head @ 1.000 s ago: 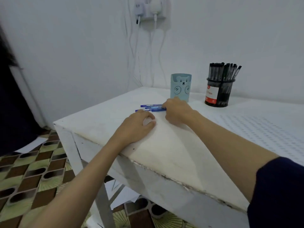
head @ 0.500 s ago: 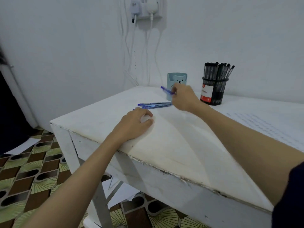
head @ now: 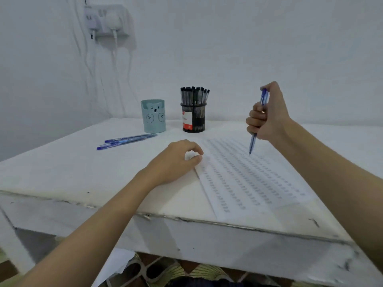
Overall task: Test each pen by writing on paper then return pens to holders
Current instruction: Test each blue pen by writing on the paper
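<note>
You had lifted one blue pen (head: 258,123) from the pens (head: 126,140) on the surface (head: 62,172), your right hand (head: 267,114) fisted round it above the paper (head: 248,183), left hand (head: 176,160) loosely curled, ready to test.

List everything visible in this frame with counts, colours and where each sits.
table: one, white, worn front edge
paper sheet: one, white, rows of marks, table right
blue pens: about three, lying left of the holders
bear pen holder: one, pale teal, table back
mesh pen holder: one, black, full of black pens, right of the bear holder
wall socket: white, chargers plugged, upper left
left hand: resting at the paper's left edge
right hand: fist grip on a blue pen, tip down over the paper
</note>
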`<action>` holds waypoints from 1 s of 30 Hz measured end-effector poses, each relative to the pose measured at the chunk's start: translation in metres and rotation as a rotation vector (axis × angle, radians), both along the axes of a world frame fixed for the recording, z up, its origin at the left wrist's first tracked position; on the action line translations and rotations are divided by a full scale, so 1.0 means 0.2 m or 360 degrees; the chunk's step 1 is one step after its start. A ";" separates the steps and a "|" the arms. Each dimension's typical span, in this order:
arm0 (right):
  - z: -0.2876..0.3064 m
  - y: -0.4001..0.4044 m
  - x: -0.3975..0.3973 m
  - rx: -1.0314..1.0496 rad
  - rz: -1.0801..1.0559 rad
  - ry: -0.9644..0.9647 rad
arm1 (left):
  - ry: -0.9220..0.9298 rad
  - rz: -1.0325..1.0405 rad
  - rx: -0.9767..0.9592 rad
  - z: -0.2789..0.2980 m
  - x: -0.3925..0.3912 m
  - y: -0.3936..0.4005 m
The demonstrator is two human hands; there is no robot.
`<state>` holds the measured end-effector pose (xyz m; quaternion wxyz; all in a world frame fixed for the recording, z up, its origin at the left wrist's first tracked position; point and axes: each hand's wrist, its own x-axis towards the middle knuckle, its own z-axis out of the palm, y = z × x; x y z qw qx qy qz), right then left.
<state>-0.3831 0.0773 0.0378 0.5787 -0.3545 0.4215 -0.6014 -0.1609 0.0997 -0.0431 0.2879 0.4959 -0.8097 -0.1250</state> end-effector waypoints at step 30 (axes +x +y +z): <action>-0.38 -0.01 -0.33 -0.0347 -0.0359 0.1346 | -0.0176 -0.0171 0.0124 -0.05 -0.54 -0.35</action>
